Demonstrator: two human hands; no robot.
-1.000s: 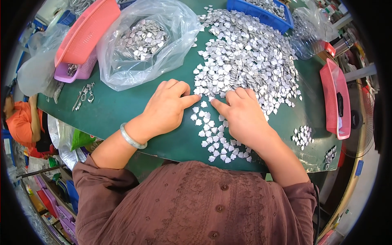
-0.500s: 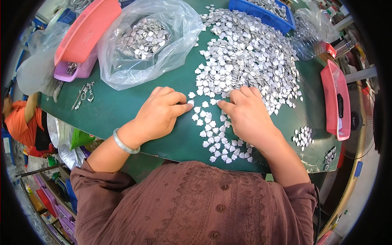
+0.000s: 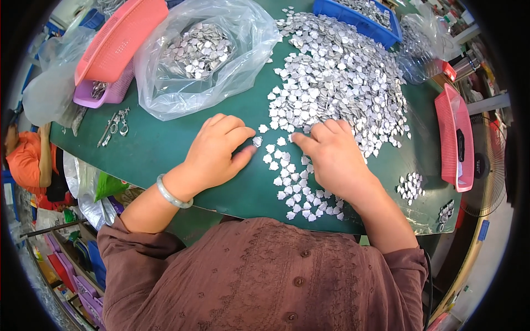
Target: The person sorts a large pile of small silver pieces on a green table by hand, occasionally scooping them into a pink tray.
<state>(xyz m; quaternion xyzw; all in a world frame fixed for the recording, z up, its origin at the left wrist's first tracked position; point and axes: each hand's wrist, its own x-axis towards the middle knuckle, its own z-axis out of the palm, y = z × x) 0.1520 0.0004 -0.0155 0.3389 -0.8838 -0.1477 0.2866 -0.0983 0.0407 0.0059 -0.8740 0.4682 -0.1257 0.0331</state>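
Note:
A big heap of small flat silver metal pieces [image 3: 337, 77] covers the middle of a green table [image 3: 160, 149]. My left hand [image 3: 218, 151] rests palm down on the green surface, fingers curled, its fingertips beside one loose piece [image 3: 257, 142]. My right hand [image 3: 331, 157] lies palm down over scattered pieces [image 3: 298, 193] at the heap's near edge, its index finger pointing left. Whether either hand pinches a piece is hidden under the fingers. A pale bangle [image 3: 172, 193] circles my left wrist.
A clear plastic bag [image 3: 204, 55] holding more silver pieces lies at the back left, beside a pink basket [image 3: 118, 38] on a purple tray [image 3: 102, 94]. A blue bin [image 3: 359, 16] stands at the back, a pink tray [image 3: 455, 138] at the right. Another person in orange [image 3: 27, 160] is at the left.
Both hands have slid toward me on the table and drawn slightly apart. My left fingers have curled in from flat, and loose pieces now lie between the hands.

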